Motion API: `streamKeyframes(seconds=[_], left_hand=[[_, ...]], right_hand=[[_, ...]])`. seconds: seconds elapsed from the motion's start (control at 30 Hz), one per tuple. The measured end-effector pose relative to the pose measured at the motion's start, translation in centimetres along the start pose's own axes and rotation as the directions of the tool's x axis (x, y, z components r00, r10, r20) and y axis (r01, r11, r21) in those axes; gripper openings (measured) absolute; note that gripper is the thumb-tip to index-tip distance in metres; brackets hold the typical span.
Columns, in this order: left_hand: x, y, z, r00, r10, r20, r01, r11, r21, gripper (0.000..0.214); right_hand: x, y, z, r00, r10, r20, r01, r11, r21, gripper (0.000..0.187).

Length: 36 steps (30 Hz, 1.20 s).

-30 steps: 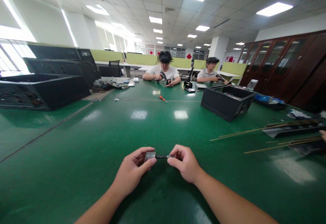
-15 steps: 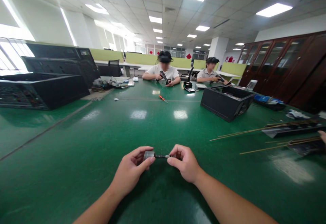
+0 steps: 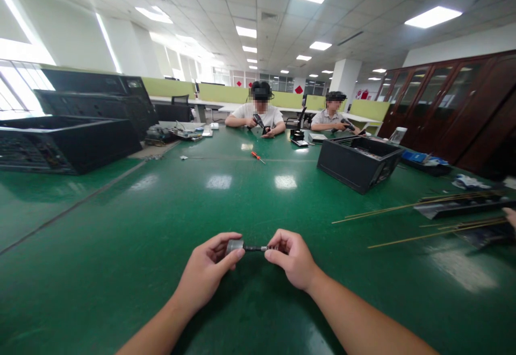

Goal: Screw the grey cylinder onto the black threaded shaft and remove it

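Note:
Between my hands, level just above the green table (image 3: 161, 215), lies a short grey metal cylinder (image 3: 234, 246) with a thin dark shaft (image 3: 253, 248) running out of its right side. My left hand (image 3: 209, 269) is closed around the cylinder, thumb in front and fingers behind. At the shaft's other end, my right hand (image 3: 292, 258) pinches a small ribbed metal part (image 3: 271, 248), mostly covered by the fingertips. A silvery section shows where the shaft meets that part. Whether the pieces are joined there, I cannot tell.
Black computer cases (image 3: 355, 162) stand at right and left. An orange screwdriver (image 3: 257, 156) lies mid-table. Thin brass rods (image 3: 403, 241) and dark metal channels (image 3: 447, 204) lie right, near another person's hand (image 3: 511, 216). Two people (image 3: 258, 115) sit opposite, holding power drills.
My left hand and the cylinder have shifted very slightly left; my right hand has stayed in place. The front brass rod on the right has slid a little to the left.

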<state>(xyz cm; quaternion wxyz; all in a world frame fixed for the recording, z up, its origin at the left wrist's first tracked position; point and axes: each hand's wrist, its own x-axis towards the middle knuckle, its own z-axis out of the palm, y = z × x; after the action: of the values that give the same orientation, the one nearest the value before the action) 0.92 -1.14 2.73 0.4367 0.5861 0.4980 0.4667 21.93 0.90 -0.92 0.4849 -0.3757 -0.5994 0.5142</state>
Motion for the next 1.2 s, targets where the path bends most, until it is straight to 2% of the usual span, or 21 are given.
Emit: streamKeyframes(seconds=[0.5, 0.6, 0.67, 0.8, 1.0, 1.1, 1.2], left_hand=[[0.2, -0.5, -0.3, 0.999, -0.03, 0.012, 0.03, 1.0, 0.005, 0.042], [0.2, -0.6, -0.2, 0.999, -0.035, 0.013, 0.035, 0.999, -0.008, 0.041], [0.3, -0.6, -0.1, 1.0, -0.025, 0.002, 0.025, 0.998, -0.057, 0.037], [0.7, -0.9, -0.3, 0.998, 0.004, -0.069, -0.018, 0.981, -0.195, 0.036], [0.8, -1.6, -1.0, 0.98, -0.012, -0.201, -0.015, 0.991, -0.131, 0.046], [0.4, -0.7, -1.4, 0.966, -0.02, -0.259, -0.021, 0.988, -0.154, 0.043], [-0.5, 1.4, -2.4, 0.947, -0.08, -0.312, -0.004, 0.966, -0.257, 0.044]], right_hand=[[0.0, -0.1, 0.1, 1.0, 0.01, -0.008, -0.01, 0.998, 0.06, 0.019], [0.3, -0.3, 0.3, 0.998, 0.029, -0.05, -0.018, 0.981, 0.191, 0.028], [0.6, -0.2, 0.4, 0.99, 0.077, -0.118, -0.037, 0.949, 0.312, 0.038], [1.2, 0.5, 0.2, 0.963, 0.155, -0.22, -0.035, 0.883, 0.468, 0.047], [1.5, 1.0, 0.2, 0.973, 0.141, -0.184, -0.029, 0.863, 0.505, 0.05], [1.6, 0.7, 0.4, 0.975, 0.156, -0.16, -0.053, 0.857, 0.512, 0.051], [1.6, 0.6, 0.4, 0.975, 0.161, -0.151, -0.066, 0.865, 0.497, 0.051]])
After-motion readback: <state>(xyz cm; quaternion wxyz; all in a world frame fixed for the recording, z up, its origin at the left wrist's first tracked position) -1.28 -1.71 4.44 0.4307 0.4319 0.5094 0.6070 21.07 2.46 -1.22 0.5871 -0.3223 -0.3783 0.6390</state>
